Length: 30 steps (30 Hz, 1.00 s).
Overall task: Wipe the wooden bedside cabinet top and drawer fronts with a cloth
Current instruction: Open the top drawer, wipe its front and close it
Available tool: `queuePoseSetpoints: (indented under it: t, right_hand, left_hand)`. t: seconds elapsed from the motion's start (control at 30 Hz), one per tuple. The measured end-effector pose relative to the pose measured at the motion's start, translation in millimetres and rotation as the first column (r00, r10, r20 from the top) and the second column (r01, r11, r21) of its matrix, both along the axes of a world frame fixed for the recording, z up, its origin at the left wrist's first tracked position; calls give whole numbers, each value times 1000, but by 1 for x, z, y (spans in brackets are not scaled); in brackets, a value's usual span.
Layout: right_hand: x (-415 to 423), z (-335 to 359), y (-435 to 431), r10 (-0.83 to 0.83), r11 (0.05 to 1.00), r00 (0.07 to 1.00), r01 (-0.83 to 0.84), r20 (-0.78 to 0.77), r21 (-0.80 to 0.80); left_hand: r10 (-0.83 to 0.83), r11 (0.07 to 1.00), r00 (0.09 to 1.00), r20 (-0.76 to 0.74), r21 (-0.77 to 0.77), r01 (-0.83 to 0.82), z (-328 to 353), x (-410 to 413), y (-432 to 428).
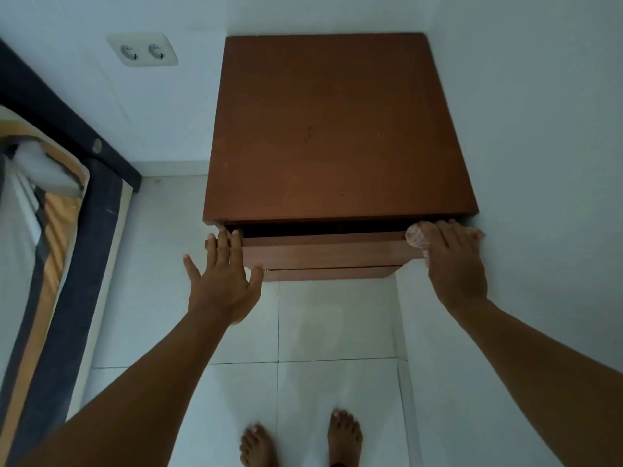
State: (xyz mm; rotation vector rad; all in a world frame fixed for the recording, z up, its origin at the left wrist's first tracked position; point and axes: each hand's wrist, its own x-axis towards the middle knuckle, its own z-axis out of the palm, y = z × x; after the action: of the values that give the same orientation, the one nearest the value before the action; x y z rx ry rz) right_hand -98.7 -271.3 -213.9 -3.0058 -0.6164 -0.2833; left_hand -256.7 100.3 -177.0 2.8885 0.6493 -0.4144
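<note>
The brown wooden bedside cabinet (337,129) stands in the room's corner, its bare top facing me. Its upper drawer (323,246) is pulled out a little, leaving a dark gap under the top. My left hand (222,274) lies flat with fingers spread against the drawer front's left end. At the drawer's right end, beside the wall, my right hand (455,261) holds a pale patterned cloth (416,235). Most of the cloth is hidden under that hand. A lower drawer front (330,274) shows just beneath.
A bed with a dark frame (84,230) runs along the left. A double wall socket (141,50) sits left of the cabinet. White walls close in behind and on the right. My bare feet (300,439) stand on the white tiled floor (337,325).
</note>
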Motion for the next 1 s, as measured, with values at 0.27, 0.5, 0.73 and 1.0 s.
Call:
queuePoseSetpoints:
  t: [0.27,0.5,0.73,1.0]
  right_hand:
    - [1,-3,-12,-76,993,997,74,14,89]
    - [-23,38,62,-223,860,974,218,-44,462]
    - [-82,24,249,376,863,906,-419,195,281]
    - [-80,-12,204,234,953,931,-276,279,124]
  left_hand:
    - [-45,999,997,65,-4,45,-4,-6,6]
    - [-116,993,985,125,-2,117,-8,-15,17]
    - [-105,994,971,215,-6,109,-23,-19,17]
    - [-117,993,923,368,64,100,-47,-23,17]
